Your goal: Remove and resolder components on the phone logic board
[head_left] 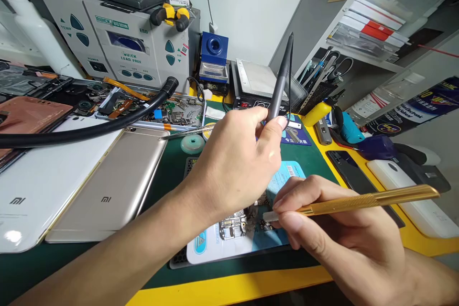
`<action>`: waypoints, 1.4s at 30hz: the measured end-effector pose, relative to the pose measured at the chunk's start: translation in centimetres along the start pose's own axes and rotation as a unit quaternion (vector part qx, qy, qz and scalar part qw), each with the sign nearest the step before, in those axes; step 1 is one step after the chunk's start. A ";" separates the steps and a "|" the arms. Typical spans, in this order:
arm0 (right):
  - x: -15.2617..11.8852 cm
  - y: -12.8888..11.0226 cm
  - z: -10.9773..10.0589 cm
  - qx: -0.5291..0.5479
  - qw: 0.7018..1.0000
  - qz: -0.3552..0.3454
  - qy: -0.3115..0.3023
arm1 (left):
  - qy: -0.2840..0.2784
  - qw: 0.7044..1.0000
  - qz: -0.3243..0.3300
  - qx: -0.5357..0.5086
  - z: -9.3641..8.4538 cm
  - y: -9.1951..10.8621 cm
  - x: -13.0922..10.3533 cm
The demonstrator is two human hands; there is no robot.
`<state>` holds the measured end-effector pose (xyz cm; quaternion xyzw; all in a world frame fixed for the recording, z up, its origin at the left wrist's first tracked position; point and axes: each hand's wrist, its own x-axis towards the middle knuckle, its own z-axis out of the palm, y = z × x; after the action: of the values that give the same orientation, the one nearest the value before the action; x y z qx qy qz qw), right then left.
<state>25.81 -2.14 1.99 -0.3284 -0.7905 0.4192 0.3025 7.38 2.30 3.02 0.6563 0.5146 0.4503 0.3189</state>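
My left hand is closed around the lower end of dark tweezers, whose tip points up and away. Between the thumb and fingers of my right hand is a gold pen-like tool with a pale tip end, held low over a small circuit board. The board lies on a white and blue card, partly hidden beneath both hands. My left wrist crosses above the card's left part. The tool's pale end is beside the board's right part; whether it touches is unclear.
Two phones lie at the left, with a black hose above them. Behind stand a grey hot air station and a tray of boards. A green mat covers the table; a yellow bottle and a dark phone are right.
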 end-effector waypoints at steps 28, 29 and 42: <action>0.0 0.1 0.1 0.011 1.000 0.011 0.003 | -0.007 1.000 0.002 -0.002 -0.1 0.0 0.0; 0.0 0.1 0.1 0.013 1.000 0.011 0.004 | -0.006 1.000 0.001 -0.002 -0.1 0.0 0.0; -0.1 0.0 -0.1 0.007 1.000 0.008 0.006 | -0.008 1.000 0.001 0.002 -0.2 0.0 0.0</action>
<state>25.94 -2.20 2.04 -0.3352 -0.7831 0.4253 0.3058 7.24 2.31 3.10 0.6608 0.5122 0.4449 0.3212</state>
